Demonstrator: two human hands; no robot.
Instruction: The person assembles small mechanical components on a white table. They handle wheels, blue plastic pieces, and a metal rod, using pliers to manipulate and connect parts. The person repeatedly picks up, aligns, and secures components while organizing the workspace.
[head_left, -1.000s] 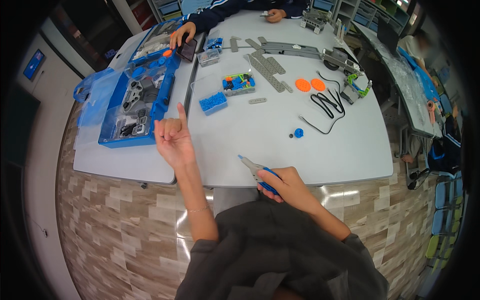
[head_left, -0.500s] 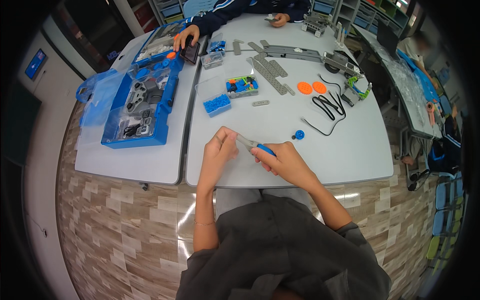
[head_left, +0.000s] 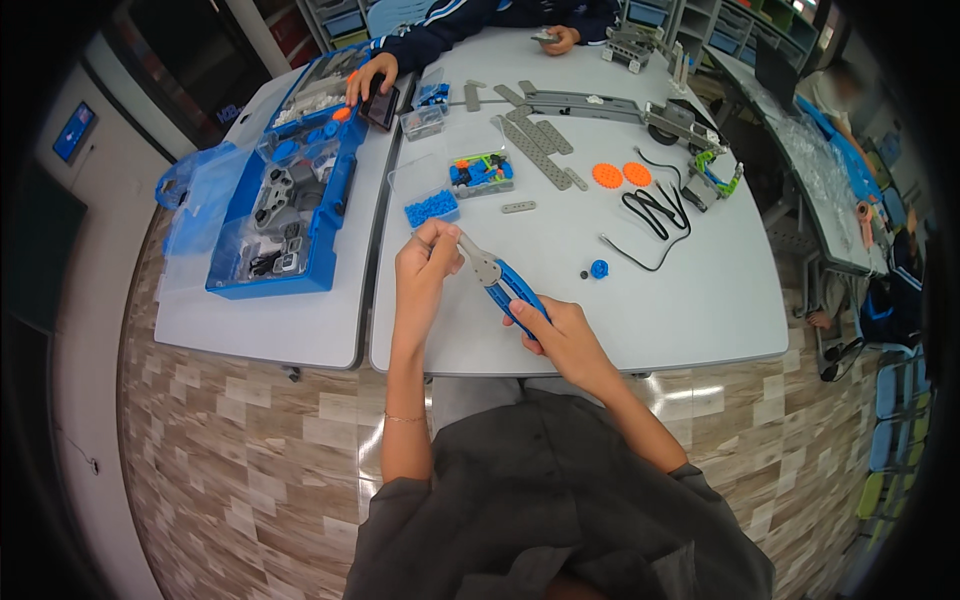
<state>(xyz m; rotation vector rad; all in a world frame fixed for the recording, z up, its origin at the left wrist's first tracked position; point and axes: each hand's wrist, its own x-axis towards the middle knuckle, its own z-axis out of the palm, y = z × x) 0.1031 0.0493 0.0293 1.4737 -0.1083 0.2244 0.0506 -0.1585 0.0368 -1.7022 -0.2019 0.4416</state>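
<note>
Two hands share the pliers (head_left: 488, 272): the right hand (head_left: 562, 338) wraps the blue handles, while the left hand (head_left: 424, 268) pinches narrowly at the grey tip, though whether a small part sits there is hard to tell. Working this well calls for light, even handle pressure and skin clear of the nose. The pliers slant between both hands; a blue peg box (head_left: 432, 210) lies just beyond the left.

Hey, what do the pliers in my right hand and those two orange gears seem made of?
The pliers look like hard plastic, fairly smooth: solid blue and gray, with no clear metallic glint. The orange gears are probably plastic too, fairly matte, being one even, bright colour.
</note>
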